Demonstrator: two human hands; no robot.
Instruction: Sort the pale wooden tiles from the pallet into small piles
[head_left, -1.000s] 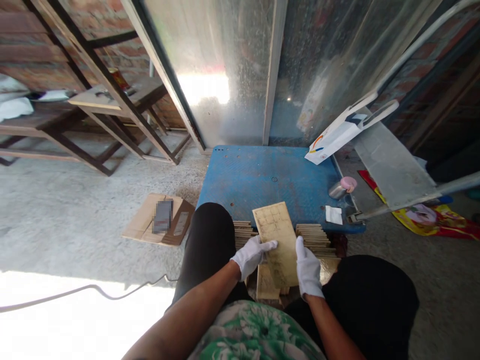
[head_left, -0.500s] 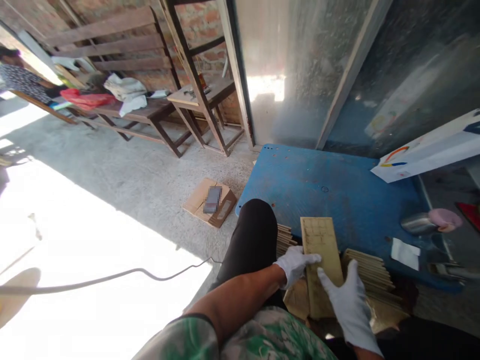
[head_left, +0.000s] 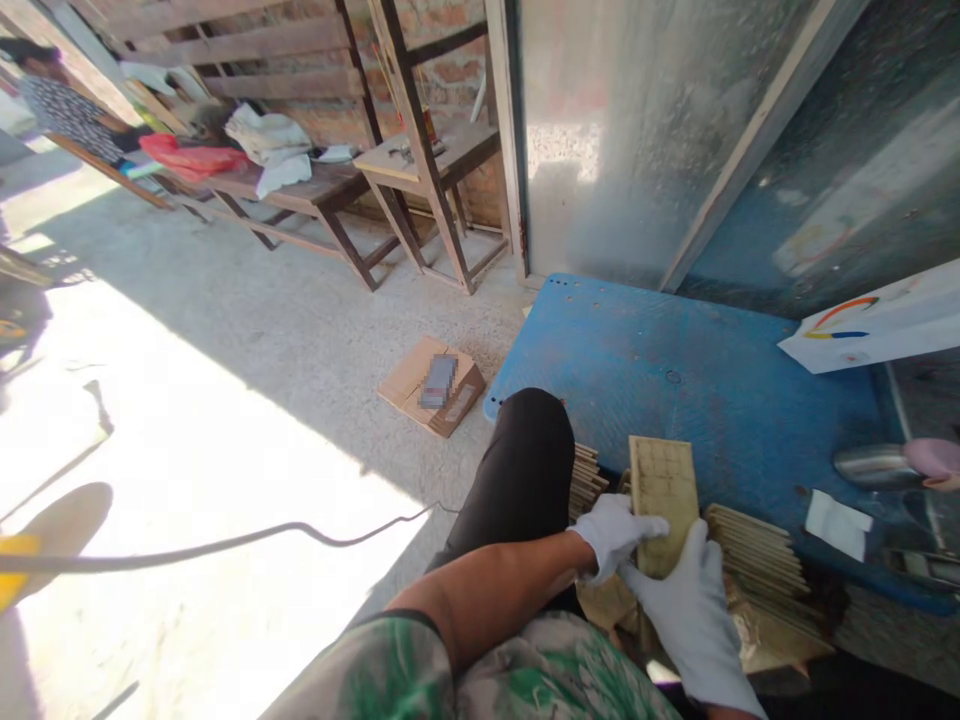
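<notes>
Camera has swung left over the last second: the wooden benches [head_left: 315, 190] and another person [head_left: 52, 100] far up-left are now in frame; the white paper bag [head_left: 877, 325] has slid to the right edge. The hands moved too. A second ago the two gloves sat on opposite long edges of the thin wooden panel [head_left: 664, 490]; now they've closed in at its near end, almost touching. Read: grip being reset on that one panel, not a swap to another piece.

Left hand [head_left: 615, 535]: white glove, fingers curled round the panel's left edge, thumb on its face, gripping it.
Right hand [head_left: 686, 610]: white glove, just right of the left and nearer the body, fingers spread flat over the panel's lower end. Pressing, not clenched.

Panel: pale yellowish wood, long narrow rectangle, faint scored grid on the face, some dark staining. It points away from both hands, far end over the blue table [head_left: 675, 370].

Stacks of similar panels: one just left of the left hand [head_left: 585, 475], one right of the right hand [head_left: 757, 555].
</notes>
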